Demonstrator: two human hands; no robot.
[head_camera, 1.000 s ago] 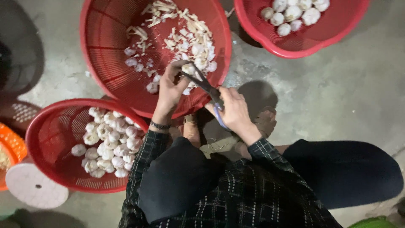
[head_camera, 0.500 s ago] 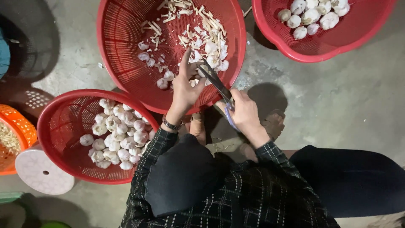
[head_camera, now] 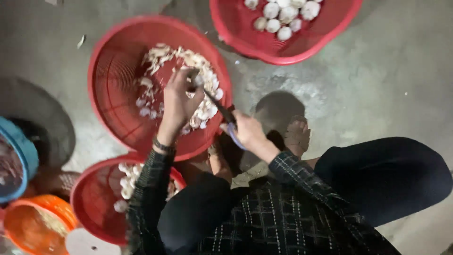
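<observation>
The garlic bulb [head_camera: 196, 80] is small and white, and it sits in the fingers of the left hand [head_camera: 178, 101], held over the big red basket [head_camera: 111, 89]. I think it is light and hard inside, with thin dry skin that flakes off and can slip, so it is best pinched by its round sides, with fingers kept away from the end being cut. The right hand [head_camera: 247, 130] is closed round the handle of the dark scissors [head_camera: 217, 106], and the blade tips reach up to the bulb. It is too blurry to tell if the blades are open or closed.

The big red basket sits on the grey floor [head_camera: 377, 94] in front of the person's knees. It holds a heap of pale cut stems and skins [head_camera: 188, 61] and a few small white pieces. Another red basket [head_camera: 283, 52] by the far edge of the floor holds round white bulbs. A third red basket [head_camera: 89, 203] near the left elbow also holds white bulbs. An orange basket [head_camera: 35, 224] and a blue tub [head_camera: 19, 151] are at the left edge; what is in them is not clear
</observation>
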